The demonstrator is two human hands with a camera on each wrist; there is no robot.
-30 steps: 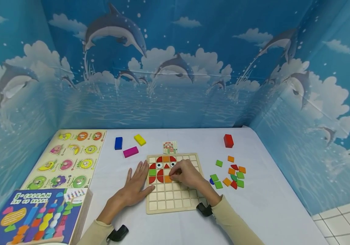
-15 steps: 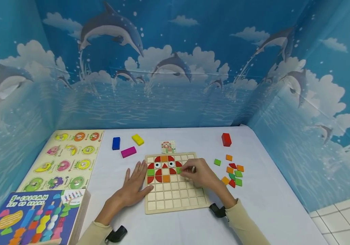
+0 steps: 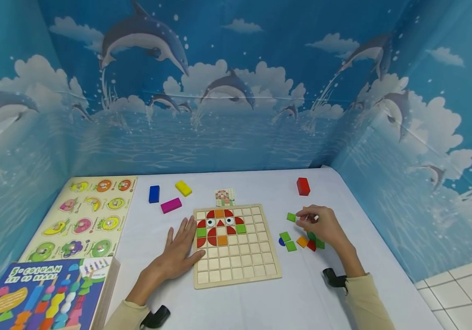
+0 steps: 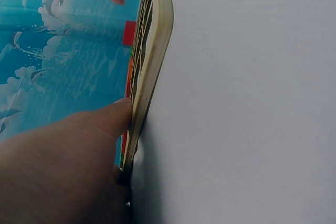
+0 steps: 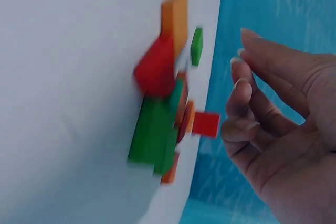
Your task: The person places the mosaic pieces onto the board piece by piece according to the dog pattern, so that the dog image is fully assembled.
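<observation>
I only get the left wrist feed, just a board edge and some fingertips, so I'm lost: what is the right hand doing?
Observer: The right hand hovers over the loose tiles right of the board, off it.
Operator: Holding a tile?
Observer: Apparently not; the right wrist view shows its fingers loosely curled with nothing between them.
Operator: How full is the board?
Observer: Only its far left corner holds pieces; the lower rows are bare.

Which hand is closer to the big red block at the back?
The right hand. It hovers over the loose tiles just in front of the red block. The left hand lies flat against the wooden board's left edge, much farther away.
</observation>
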